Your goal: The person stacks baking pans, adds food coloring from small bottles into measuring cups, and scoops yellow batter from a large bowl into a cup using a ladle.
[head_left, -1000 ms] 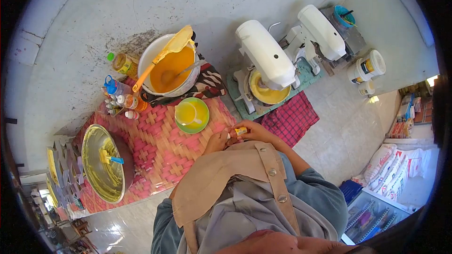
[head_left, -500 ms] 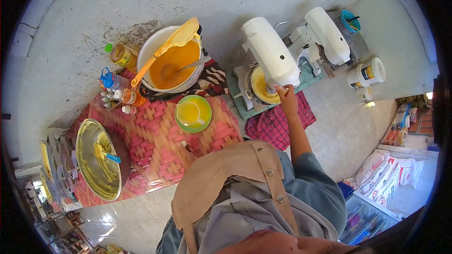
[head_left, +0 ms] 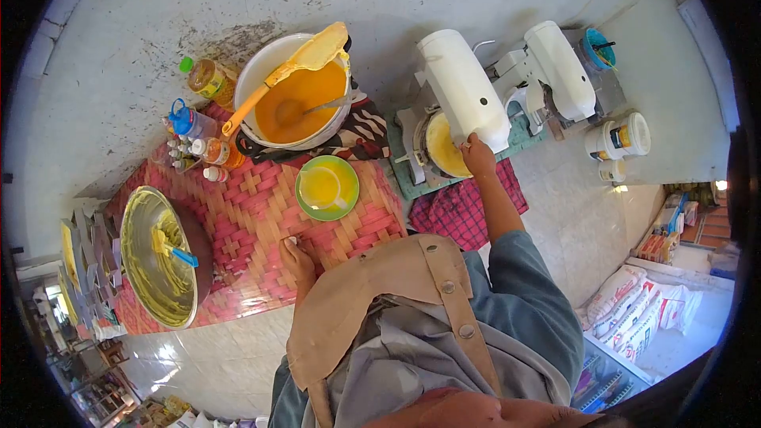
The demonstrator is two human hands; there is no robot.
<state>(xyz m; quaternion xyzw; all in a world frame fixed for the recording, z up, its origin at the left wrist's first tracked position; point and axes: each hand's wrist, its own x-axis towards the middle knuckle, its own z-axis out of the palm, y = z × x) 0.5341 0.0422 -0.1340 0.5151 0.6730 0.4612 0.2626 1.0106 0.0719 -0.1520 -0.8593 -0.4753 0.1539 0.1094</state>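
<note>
My right hand [head_left: 478,155] is at the lower front end of the white stand mixer [head_left: 464,87], above the rim of its bowl. Its fingers are bent and closed; what they grip, if anything, is hidden. Pale yellow batter [head_left: 445,147] shows in the mixer bowl. My left hand [head_left: 298,260] rests by the table's near edge, fingers curled together, with nothing visible in them. Beyond it a clear cup of yellow liquid [head_left: 320,188] stands on a green plate [head_left: 349,204].
A large pot [head_left: 252,83] of orange liquid, with an orange-handled spatula [head_left: 252,103] across it, stands at the back. Bottles [head_left: 210,79] are left of it. A steel bowl [head_left: 202,269] with yellow smears is at left. A second mixer [head_left: 561,71] stands right.
My right hand has shifted slightly left along the mixer's front end, its fingers now turned inward. My left hand has come further into view over the table, and the camera has tilted slightly.
</note>
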